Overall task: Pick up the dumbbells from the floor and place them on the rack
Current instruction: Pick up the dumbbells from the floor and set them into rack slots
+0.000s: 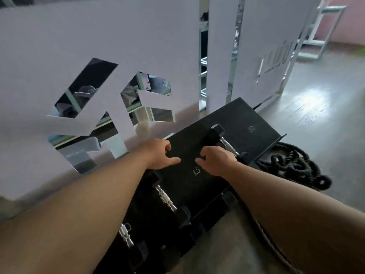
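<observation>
- Both arms reach forward over the black rack (227, 123), forearms nearly straight, palms turned down.
- The left hand (160, 155) hovers over the rack's top shelf near the chalked "15" (197, 171), fingers loosely curled, holding nothing.
- The right hand (216, 160) sits just right of that mark, fingers bent and empty, beside a dumbbell (223, 138) lying on the shelf.
- Two more dumbbells, (166, 198) and (126, 235), rest on lower shelves of the rack.
- A coiled black rope (292, 165) lies on the floor right of the rack.
</observation>
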### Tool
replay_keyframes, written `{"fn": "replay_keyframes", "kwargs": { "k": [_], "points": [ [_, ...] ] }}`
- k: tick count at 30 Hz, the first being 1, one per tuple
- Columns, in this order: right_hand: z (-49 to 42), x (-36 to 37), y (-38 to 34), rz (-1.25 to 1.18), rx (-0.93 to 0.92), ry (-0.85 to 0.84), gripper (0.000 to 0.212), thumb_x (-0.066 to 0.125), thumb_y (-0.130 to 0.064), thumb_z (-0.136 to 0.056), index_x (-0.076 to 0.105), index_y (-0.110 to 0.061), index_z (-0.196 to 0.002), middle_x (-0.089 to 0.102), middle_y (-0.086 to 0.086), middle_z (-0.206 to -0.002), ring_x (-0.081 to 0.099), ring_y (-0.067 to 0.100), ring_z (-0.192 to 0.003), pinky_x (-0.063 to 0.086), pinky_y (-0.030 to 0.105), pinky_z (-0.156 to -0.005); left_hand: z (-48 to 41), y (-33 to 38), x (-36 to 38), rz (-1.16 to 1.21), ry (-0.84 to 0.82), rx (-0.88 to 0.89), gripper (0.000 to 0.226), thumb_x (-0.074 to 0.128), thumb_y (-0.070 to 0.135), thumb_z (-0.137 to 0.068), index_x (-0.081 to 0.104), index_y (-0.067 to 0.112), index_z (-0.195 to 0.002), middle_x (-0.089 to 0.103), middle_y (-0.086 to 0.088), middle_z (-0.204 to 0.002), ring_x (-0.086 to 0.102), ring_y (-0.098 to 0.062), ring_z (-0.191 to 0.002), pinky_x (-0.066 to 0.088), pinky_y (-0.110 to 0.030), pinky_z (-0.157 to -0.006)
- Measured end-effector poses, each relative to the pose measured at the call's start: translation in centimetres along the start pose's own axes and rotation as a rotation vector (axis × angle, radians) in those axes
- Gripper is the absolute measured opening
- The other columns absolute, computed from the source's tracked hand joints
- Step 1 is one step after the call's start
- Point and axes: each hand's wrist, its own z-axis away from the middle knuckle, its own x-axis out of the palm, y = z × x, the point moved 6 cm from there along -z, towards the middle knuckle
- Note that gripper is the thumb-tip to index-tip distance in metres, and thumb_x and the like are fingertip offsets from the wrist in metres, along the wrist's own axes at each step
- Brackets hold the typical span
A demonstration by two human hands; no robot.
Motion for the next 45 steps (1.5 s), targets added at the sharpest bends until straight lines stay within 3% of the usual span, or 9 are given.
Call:
{"fn": "replay_keyframes", "kwargs": {
  "k": [7, 10, 16, 21, 25, 32, 37, 42, 45],
  "points": [
    [16.8, -12.2, 7.5, -0.036, 0.052, 0.203, 0.035, 0.054, -0.055, -0.097, 0.065, -0.027, -0.113, 0.068, -0.001, -0.111, 0.064, 0.024, -0.103, 0.041, 0.033, -0.074, 13.4, 14.9, -5.0, 0.028, 0.087, 0.088, 0.070, 0.063, 0.078, -0.084, 0.058, 0.030, -0.134, 0.066, 0.007, -0.127, 0.062, -0.018, -0.117, 0.052, -0.040, -0.099],
    [24.5, -15.8, 11.2, -0.013, 0.104, 0.247, 0.037, 0.055, -0.058, -0.094, 0.063, -0.027, -0.112, 0.069, 0.000, -0.108, 0.064, 0.025, -0.098, 0.043, 0.034, -0.073, 18.6, 22.4, -6.1, -0.009, 0.112, 0.168, 0.069, 0.062, 0.076, -0.086, 0.056, 0.031, -0.138, 0.065, 0.009, -0.131, 0.061, -0.018, -0.119, 0.044, -0.033, -0.088],
    [38.0, -21.8, 18.5, 0.011, 0.228, 0.327, 0.043, 0.055, -0.056, -0.096, 0.061, -0.024, -0.123, 0.068, 0.005, -0.121, 0.064, 0.027, -0.110, 0.053, 0.039, -0.087, 26.0, 35.2, -7.8, -0.099, 0.147, 0.360, 0.076, 0.061, 0.082, -0.079, 0.055, 0.032, -0.136, 0.065, 0.006, -0.128, 0.062, -0.019, -0.113, 0.055, -0.044, -0.096],
    [48.1, -23.8, 25.3, 0.043, 0.391, 0.354, 0.050, 0.054, -0.055, -0.097, 0.057, -0.022, -0.134, 0.065, 0.008, -0.128, 0.063, 0.029, -0.114, 0.043, 0.035, -0.079, 29.9, 42.0, -7.2, -0.167, 0.149, 0.483, 0.079, 0.059, 0.084, -0.077, 0.055, 0.032, -0.135, 0.064, 0.007, -0.129, 0.061, -0.019, -0.116, 0.052, -0.046, -0.100],
    [55.9, -24.6, 30.5, 0.042, 0.562, 0.378, 0.055, 0.054, -0.059, -0.094, 0.054, -0.024, -0.137, 0.062, 0.009, -0.135, 0.058, 0.030, -0.123, 0.046, 0.040, -0.093, 31.2, 44.4, -6.4, -0.221, 0.157, 0.540, 0.093, 0.045, 0.096, -0.061, 0.059, 0.034, -0.129, 0.065, 0.011, -0.120, 0.062, -0.017, -0.109, 0.054, -0.045, -0.095],
    [69.5, -23.8, 34.8, 0.078, 0.860, 0.431, 0.060, 0.054, -0.062, -0.092, 0.054, -0.025, -0.139, 0.060, 0.006, -0.141, 0.054, 0.030, -0.131, 0.043, 0.042, -0.103, 33.1, 45.5, -5.9, -0.123, 0.166, 0.621, 0.096, 0.048, 0.100, -0.055, 0.063, 0.033, -0.121, 0.067, 0.010, -0.106, 0.065, -0.019, -0.100, 0.055, -0.044, -0.093],
    [73.9, -18.7, 30.9, 0.073, 0.962, 0.401, 0.061, 0.054, -0.064, -0.092, 0.054, -0.026, -0.141, 0.060, 0.008, -0.141, 0.050, 0.032, -0.134, 0.040, 0.044, -0.106, 37.4, 46.0, -2.8, -0.104, 0.095, 0.745, 0.074, 0.068, 0.078, -0.078, 0.061, 0.027, -0.130, 0.064, 0.008, -0.110, 0.062, -0.018, -0.102, 0.052, -0.042, -0.096],
    [76.7, -12.4, 25.4, -0.024, 1.009, 0.413, 0.062, 0.057, -0.062, -0.091, 0.055, -0.025, -0.140, 0.059, 0.008, -0.142, 0.052, 0.030, -0.133, 0.043, 0.041, -0.102, 41.0, 43.7, 1.1, -0.134, 0.030, 0.842, 0.075, 0.069, 0.078, -0.077, 0.060, 0.028, -0.132, 0.069, 0.002, -0.123, 0.063, -0.024, -0.112, 0.052, -0.043, -0.099],
    [78.8, -8.2, 22.6, -0.094, 1.057, 0.420, 0.061, 0.058, -0.061, -0.090, 0.056, -0.024, -0.138, 0.059, 0.007, -0.142, 0.053, 0.029, -0.131, 0.044, 0.040, -0.102, 42.9, 42.4, 3.9, -0.152, -0.018, 0.876, 0.077, 0.069, 0.081, -0.075, 0.060, 0.029, -0.130, 0.070, 0.003, -0.118, 0.064, -0.023, -0.106, 0.052, -0.044, -0.096]
  ]
}}
